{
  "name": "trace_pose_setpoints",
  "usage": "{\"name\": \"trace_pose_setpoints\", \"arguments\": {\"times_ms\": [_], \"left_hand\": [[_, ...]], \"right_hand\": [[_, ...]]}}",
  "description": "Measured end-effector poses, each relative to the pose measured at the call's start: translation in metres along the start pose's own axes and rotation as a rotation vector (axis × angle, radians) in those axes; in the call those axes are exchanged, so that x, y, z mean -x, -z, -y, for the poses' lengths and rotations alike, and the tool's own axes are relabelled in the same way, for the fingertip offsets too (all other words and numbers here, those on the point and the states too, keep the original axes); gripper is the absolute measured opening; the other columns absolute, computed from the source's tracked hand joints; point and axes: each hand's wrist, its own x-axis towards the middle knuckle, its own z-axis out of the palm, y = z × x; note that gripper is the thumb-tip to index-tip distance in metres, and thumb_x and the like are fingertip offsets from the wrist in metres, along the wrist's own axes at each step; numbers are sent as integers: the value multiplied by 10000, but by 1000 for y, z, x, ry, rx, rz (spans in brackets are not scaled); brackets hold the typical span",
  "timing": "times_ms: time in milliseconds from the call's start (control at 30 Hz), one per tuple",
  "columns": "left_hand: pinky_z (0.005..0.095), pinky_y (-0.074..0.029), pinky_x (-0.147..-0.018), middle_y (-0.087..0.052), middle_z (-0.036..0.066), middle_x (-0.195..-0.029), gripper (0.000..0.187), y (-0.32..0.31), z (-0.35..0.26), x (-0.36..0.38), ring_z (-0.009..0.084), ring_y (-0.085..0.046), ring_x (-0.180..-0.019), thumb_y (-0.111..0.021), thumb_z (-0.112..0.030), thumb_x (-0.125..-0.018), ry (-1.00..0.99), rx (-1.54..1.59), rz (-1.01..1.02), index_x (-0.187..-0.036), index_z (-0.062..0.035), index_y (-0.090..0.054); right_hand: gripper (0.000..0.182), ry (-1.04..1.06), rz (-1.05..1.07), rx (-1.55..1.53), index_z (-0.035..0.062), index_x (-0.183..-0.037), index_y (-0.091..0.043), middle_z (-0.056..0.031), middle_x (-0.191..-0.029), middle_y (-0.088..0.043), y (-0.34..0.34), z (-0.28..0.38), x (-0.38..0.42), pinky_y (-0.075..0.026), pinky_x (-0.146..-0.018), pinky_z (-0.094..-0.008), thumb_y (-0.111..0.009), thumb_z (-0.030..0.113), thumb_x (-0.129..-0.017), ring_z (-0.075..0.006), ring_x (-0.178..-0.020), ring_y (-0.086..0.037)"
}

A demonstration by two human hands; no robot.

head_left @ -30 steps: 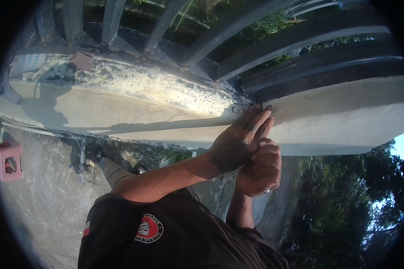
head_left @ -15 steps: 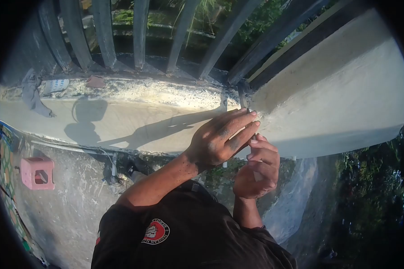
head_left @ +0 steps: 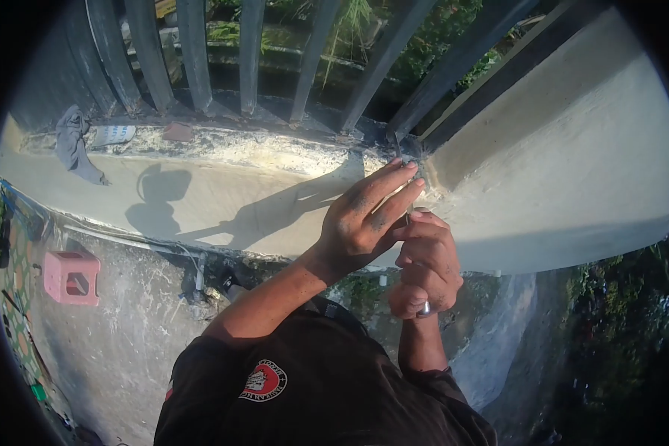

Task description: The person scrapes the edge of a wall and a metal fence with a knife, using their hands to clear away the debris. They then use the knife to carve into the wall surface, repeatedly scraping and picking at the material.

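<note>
My right hand (head_left: 430, 264) is closed in a fist around the handle of a slim metal tool, whose shiny rounded end (head_left: 424, 309) sticks out below the palm. Its exact kind is hidden by my fingers. Over the tool's upper part lies my left hand (head_left: 360, 223), fingers stretched out and slightly apart, with grey smears on the knuckles; its thumb is hidden. Past the left fingertips, a narrow dark strip (head_left: 398, 145) shows at the foot of the railing. Both hands are at the inner corner where the low cream wall (head_left: 290, 201) meets the sloping pillar (head_left: 557, 149).
Dark railing bars (head_left: 251, 59) rise from the ledge. A grey cloth (head_left: 73, 145), a printed white packet (head_left: 114, 134) and a reddish-brown piece (head_left: 178, 132) lie on it at left. A pink stool (head_left: 72, 277) stands on the concrete floor (head_left: 141, 349). Plants grow beyond the bars.
My right hand has turned and closed into a fist, bringing the tool's shiny end into view. The left hand has moved slightly up, fingers still stretched. The view has shifted a little.
</note>
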Motion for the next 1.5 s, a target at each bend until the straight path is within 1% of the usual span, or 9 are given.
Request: {"name": "trace_pose_setpoints", "arguments": {"times_ms": [167,500,700,867,1067,1133,1300,1367,1500], "left_hand": [[426,-600,-1074,-659,178,-1438,395,-7,-2,16,347,-668,-1320,-645,-6,-959,68,28,-18,-1352,6,-680],[412,-592,-1091,-655,171,-1442,367,4,8,28,347,-658,-1333,-640,-48,-991,165,174,-2,-1353,-7,-681],[406,-595,-1083,-655,168,-1446,388,6,7,17,333,-671,-1316,-645,-61,-989,138,156,16,-1372,-6,-672],[405,-605,-1065,-649,165,-1458,434,18,11,24,322,-681,-1301,-655,-49,-972,154,167,34,-1404,-12,-653],[392,-612,-1058,-651,148,-1454,470,14,13,1,314,-687,-1288,-690,-1,-933,111,188,-4,-1401,-26,-658],[397,-609,-1065,-639,149,-1468,488,16,19,-3,317,-678,-1301,-699,5,-926,110,234,31,-1410,-31,-652],[411,-589,-1097,-598,156,-1512,539,25,32,1,329,-644,-1346,-714,13,-914,147,374,119,-1443,-40,-622],[417,-575,-1116,-582,162,-1522,558,27,38,7,340,-624,-1370,-706,19,-913,159,459,143,-1458,-33,-600],[420,-571,-1120,-582,181,-1519,534,33,43,13,345,-628,-1363,-700,20,-913,180,485,169,-1438,-20,-613]], "right_hand": [[545,19,127,64,24,-663,-526,-98,-736,-593,1,-1,2,-580,-885,-538,-558,366,-1086,-317,-769,-676],[497,76,305,29,36,-658,-509,-94,-733,-559,-12,-4,1,-558,-820,-519,-649,351,-1016,-332,-785,-654],[462,35,176,65,30,-658,-519,-97,-739,-562,-18,-1,-1,-556,-825,-504,-610,298,-1023,-325,-775,-645],[463,54,197,92,29,-652,-527,-94,-739,-568,-34,3,5,-568,-808,-497,-592,291,-1029,-318,-751,-641],[514,8,-20,-6,17,-639,-525,-88,-703,-562,-44,8,-12,-567,-782,-495,-577,305,-1062,-299,-703,-630],[609,-70,51,69,13,-652,-495,-106,-659,-558,-40,14,-20,-564,-774,-518,-469,403,-1119,-312,-688,-620],[583,-105,63,131,5,-642,-460,-94,-635,-514,-53,15,-26,-519,-679,-472,-499,367,-1097,-298,-612,-549],[472,-63,119,143,25,-610,-467,-64,-628,-480,-56,12,-24,-522,-673,-441,-559,224,-1027,-288,-609,-566],[485,-95,159,132,27,-590,-448,-62,-619,-468,-61,14,-22,-516,-657,-441,-561,227,-1017,-275,-590,-536]]}}
